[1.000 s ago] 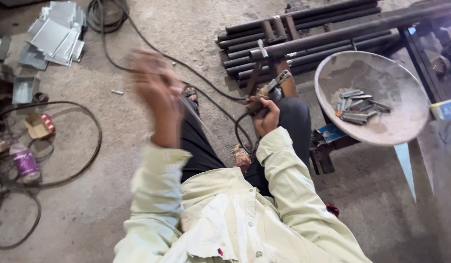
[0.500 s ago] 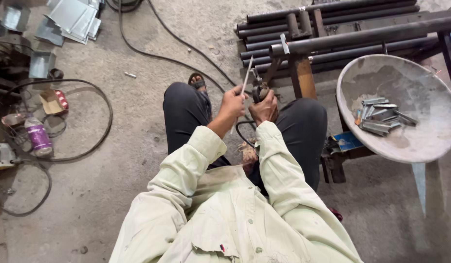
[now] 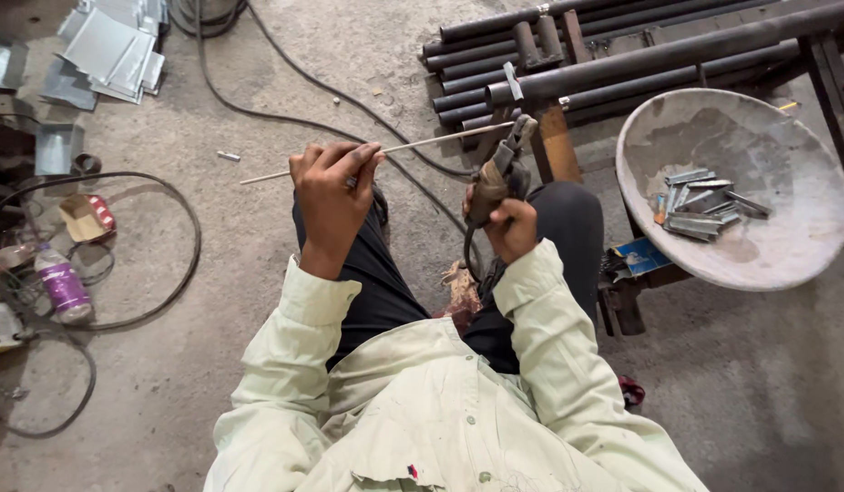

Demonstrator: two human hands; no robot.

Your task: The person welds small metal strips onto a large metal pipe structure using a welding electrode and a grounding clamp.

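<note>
My left hand (image 3: 331, 196) pinches a thin welding rod (image 3: 422, 142) near its middle; the rod lies nearly level above my knees. Its right end sits in the jaws of the welding electrode holder (image 3: 496, 173), which my right hand (image 3: 511, 228) grips by its brown handle. A black cable runs down from the holder between my legs. Both hands are over my lap, in front of a stack of dark steel pipes (image 3: 613, 55).
A round metal pan (image 3: 786, 246) holding several small steel pieces (image 3: 704, 202) rests at my right. Cables (image 3: 285, 73) snake over the concrete floor. Sheet-metal offcuts (image 3: 107, 50), a plastic bottle (image 3: 62, 287) and a small box lie at the left.
My left hand came down from a blurred raised position to the rod, then slid left along it. The rod swung from upright to nearly level in the holder.
</note>
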